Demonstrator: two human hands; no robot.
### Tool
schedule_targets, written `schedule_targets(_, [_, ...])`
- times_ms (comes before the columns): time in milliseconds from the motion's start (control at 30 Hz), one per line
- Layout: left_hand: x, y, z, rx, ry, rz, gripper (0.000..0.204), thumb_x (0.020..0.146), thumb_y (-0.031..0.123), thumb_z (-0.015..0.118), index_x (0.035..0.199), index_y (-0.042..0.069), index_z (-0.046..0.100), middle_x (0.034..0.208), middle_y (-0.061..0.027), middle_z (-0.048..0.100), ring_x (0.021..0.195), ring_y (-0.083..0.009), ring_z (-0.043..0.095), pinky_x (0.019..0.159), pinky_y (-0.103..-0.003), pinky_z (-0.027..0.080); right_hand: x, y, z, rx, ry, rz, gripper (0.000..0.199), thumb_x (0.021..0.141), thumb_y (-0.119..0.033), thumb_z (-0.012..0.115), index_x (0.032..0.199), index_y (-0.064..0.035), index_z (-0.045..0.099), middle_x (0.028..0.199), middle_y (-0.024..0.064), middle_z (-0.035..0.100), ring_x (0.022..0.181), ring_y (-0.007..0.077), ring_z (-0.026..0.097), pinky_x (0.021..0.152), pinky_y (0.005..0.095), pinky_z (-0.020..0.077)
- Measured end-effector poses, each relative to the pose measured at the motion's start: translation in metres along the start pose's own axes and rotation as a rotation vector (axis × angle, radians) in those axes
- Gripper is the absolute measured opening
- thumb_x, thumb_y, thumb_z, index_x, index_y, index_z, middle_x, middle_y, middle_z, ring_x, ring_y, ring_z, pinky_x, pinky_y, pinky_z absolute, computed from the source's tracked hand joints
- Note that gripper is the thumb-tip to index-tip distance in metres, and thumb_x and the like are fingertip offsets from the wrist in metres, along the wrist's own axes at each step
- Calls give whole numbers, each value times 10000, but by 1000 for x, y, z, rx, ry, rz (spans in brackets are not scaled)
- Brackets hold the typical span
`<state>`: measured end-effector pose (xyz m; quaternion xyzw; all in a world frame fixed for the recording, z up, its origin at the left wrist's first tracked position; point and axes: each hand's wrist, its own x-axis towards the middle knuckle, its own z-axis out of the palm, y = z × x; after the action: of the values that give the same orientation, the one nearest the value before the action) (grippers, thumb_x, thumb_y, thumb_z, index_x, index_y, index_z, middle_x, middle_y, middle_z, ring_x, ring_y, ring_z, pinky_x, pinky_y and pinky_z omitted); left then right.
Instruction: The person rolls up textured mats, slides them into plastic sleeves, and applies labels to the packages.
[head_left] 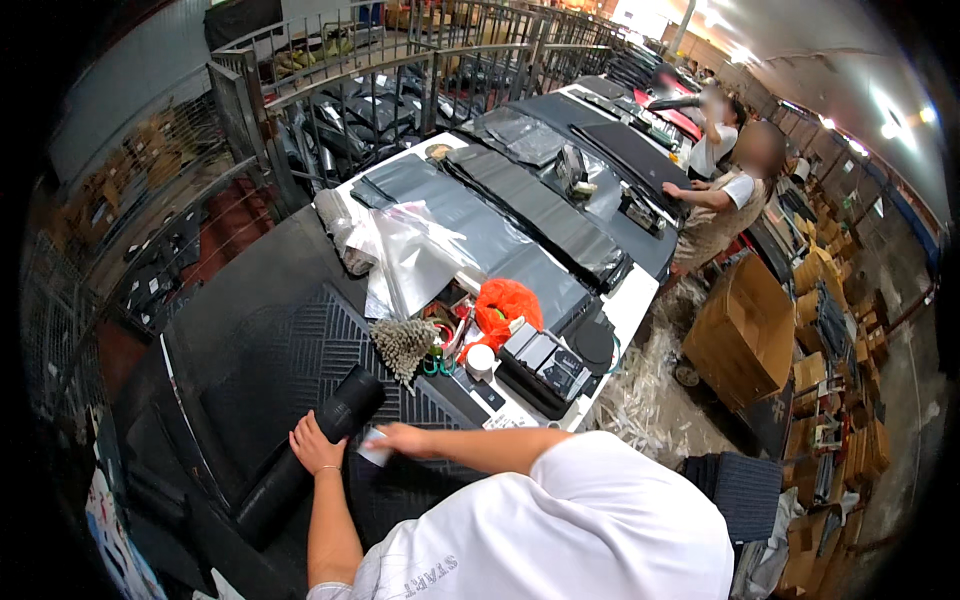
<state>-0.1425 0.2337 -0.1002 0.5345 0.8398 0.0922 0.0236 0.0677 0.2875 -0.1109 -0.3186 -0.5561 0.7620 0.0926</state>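
Observation:
A thick black rolled-up mat [352, 400] lies slantwise on the dark work surface in front of me. My left hand [318, 443] rests on the roll with its fingers spread, pressing against it. Close to the roll's right side, my right hand [398, 440] pinches a small white piece [374, 449], which looks like a label or a bit of film. Under and beyond the roll is a flat black mat [310, 345] with a ribbed block pattern.
Past the mat sit a grey fuzzy bundle [403, 345], green-handled scissors [438, 364], an orange mesh bag [508, 308], a white roll [480, 360] and a black case [545, 368]. Clear plastic bags [410, 255] and grey sheets [520, 215] follow. A cardboard box [742, 330] stands right; a person [735, 195] works beyond.

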Motion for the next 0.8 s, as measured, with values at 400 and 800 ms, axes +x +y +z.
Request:
schedule_targets(400, [-36, 1, -51, -41, 31, 152, 805, 593, 402, 884, 1278, 135, 555, 1165, -92, 556, 1144, -328, 527, 1050, -437, 410, -109, 73, -45, -640, 262, 149, 754, 790, -595, 761, 1075, 82, 590, 1074, 267, 664, 1005, 375, 661, 849, 429, 502])
schedule_targets(800, [-166, 11, -99, -248, 126, 513, 800, 555, 368, 925, 1249, 142, 597, 1158, -82, 588, 1113, -338, 560, 979, -476, 441, -182, -112, 11, 161, -8, -502, 331, 916, -248, 725, 1144, -11, 683, 1421, 62, 521, 1381, 240, 450, 1112, 421, 386])
